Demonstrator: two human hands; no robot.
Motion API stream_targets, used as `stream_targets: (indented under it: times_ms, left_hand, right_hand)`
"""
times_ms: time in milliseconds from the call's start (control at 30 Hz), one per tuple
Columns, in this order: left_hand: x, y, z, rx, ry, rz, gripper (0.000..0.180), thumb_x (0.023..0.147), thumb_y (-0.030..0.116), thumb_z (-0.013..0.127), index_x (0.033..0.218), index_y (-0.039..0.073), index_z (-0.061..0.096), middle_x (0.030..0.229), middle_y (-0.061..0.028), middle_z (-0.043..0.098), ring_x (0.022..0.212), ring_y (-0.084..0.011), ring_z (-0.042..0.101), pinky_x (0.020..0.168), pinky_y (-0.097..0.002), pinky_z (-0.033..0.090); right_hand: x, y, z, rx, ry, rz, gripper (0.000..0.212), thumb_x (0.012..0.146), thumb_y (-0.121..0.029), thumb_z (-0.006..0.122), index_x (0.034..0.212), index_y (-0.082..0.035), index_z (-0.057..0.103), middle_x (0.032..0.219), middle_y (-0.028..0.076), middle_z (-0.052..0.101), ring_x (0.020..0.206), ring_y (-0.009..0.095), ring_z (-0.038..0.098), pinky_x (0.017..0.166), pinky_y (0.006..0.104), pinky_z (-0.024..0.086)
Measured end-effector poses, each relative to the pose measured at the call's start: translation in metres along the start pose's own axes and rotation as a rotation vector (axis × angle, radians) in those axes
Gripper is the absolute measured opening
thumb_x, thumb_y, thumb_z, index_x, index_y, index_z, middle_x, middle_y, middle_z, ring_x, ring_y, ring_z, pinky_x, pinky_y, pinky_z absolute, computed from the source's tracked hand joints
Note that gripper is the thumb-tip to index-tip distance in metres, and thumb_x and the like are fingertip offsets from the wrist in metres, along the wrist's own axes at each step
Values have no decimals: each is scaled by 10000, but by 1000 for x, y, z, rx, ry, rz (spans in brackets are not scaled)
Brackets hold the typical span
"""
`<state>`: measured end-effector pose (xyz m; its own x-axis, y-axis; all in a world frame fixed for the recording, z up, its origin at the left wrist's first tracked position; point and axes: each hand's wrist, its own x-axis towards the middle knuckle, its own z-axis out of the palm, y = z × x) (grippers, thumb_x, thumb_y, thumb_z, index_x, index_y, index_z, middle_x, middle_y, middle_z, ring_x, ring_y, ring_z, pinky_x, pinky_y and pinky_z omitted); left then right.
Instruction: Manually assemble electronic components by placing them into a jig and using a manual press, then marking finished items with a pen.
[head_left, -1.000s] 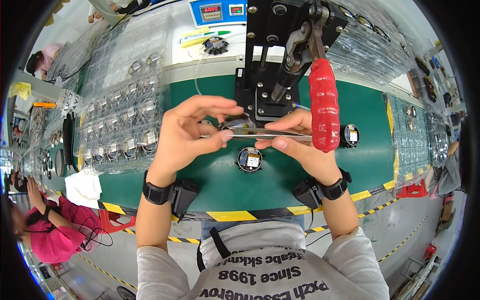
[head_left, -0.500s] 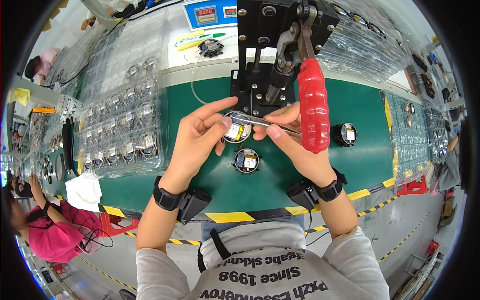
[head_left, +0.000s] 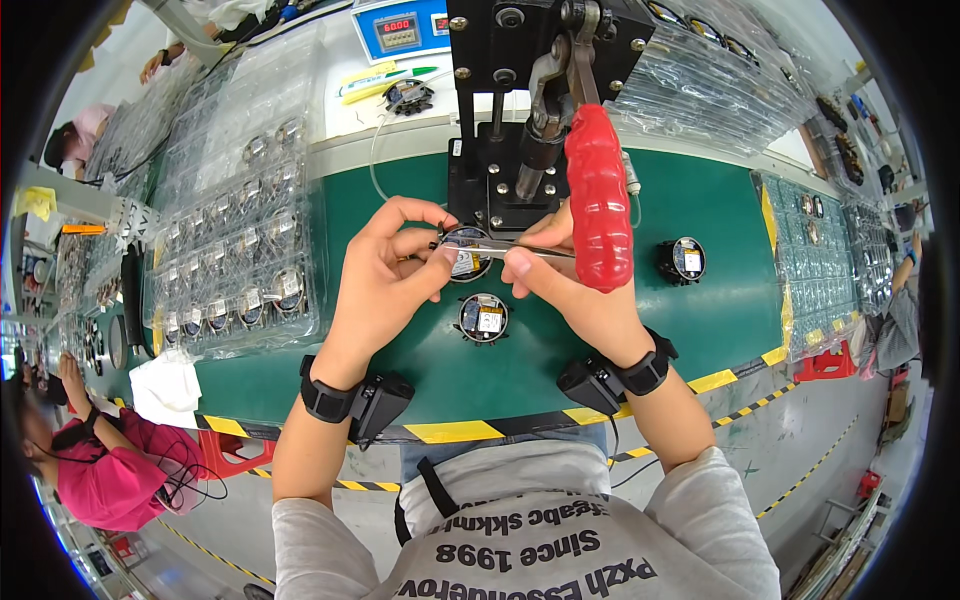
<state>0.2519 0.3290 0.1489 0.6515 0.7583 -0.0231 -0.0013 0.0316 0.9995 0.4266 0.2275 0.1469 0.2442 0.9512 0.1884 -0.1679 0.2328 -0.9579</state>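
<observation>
My left hand point(head_left: 385, 285) pinches a round electronic module point(head_left: 466, 264), which has a dark rim, a white label and a yellow strip. The fingers partly cover it. Metal tweezers point(head_left: 492, 246) lie across the module's top, held between the thumb and fingers of my right hand point(head_left: 590, 310). Their tips reach close to my left thumb; whether they grip anything is too small to tell. A similar module point(head_left: 484, 318) rests on the green mat just nearer to me, and another module point(head_left: 686, 260) sits off to the right.
Beyond my hands stands a black lever press point(head_left: 510, 185), its red handle point(head_left: 600, 200) overhanging my right hand. Clear trays point(head_left: 235, 250) of modules are stacked at left; more trays point(head_left: 810, 265) lie at right. A blue controller point(head_left: 400, 32) stands behind. A co-worker point(head_left: 110, 470) is at lower left.
The view has shifted slightly, so the bench and press appear further left. My left fingers have curled in more around the module, and the tweezers lie flatter across it.
</observation>
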Motion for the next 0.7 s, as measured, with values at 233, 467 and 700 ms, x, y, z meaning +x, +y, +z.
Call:
stream_targets:
  times_ms: [233,467,700]
  left_hand:
    - [-1,3,2,-3,-9,26,242,853,10,625,1064,14,506,855,-71,667,640,-45,561,527,-198,473]
    - [-2,2,7,-47,-45,-3,293,829,-6,652,1065,-5,479,848,-87,666,669,-81,609,549,-208,498]
    - [-2,-1,5,-59,-50,17,327,815,-18,668,1054,-7,445,832,-106,665,659,-115,636,569,-225,524]
  right_hand:
    - [-1,1,0,61,-13,-1,183,829,64,630,895,-5,474,915,94,620,781,142,658,694,255,556]
    - [0,0,1,91,0,14,162,860,49,603,891,-9,455,942,128,632,748,155,663,663,258,553]
    - [1,1,-2,48,-16,3,139,877,34,586,886,-9,454,927,128,633,734,156,663,646,255,545]
